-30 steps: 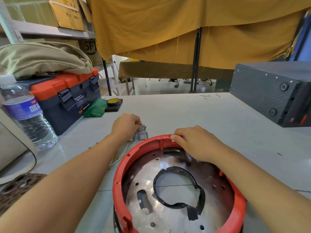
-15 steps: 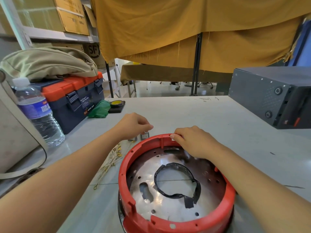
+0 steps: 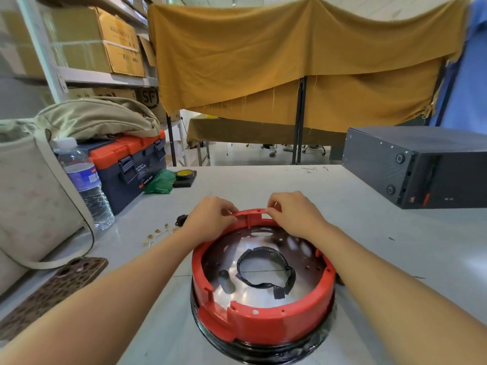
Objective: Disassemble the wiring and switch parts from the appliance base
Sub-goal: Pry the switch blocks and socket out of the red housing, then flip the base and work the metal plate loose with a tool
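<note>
The appliance base (image 3: pixel 263 325) is a round red plastic ring with a shiny metal plate inside, upside down on the table in front of me. A torn black gasket ring (image 3: pixel 266 270) lies on the plate. My left hand (image 3: pixel 210 218) and my right hand (image 3: pixel 295 214) both pinch the far rim of the red ring, a few centimetres apart. Thin wires with brass terminals (image 3: pixel 158 234) lie on the table left of the base, with a small dark part (image 3: pixel 181 220) beside them, partly hidden by my left hand.
Along the left stand a beige bag (image 3: pixel 29 201), a water bottle (image 3: pixel 84 183) and a blue-and-orange toolbox (image 3: pixel 129 167). A patterned phone case (image 3: pixel 55 288) lies near left. A green cloth (image 3: pixel 159 184) and tape measure (image 3: pixel 185 176) sit further back. A dark metal box (image 3: pixel 416 164) is at right.
My left hand has come off the small grey switch part beside the base and now grips the red rim next to my right hand. The camera has tilted up.
</note>
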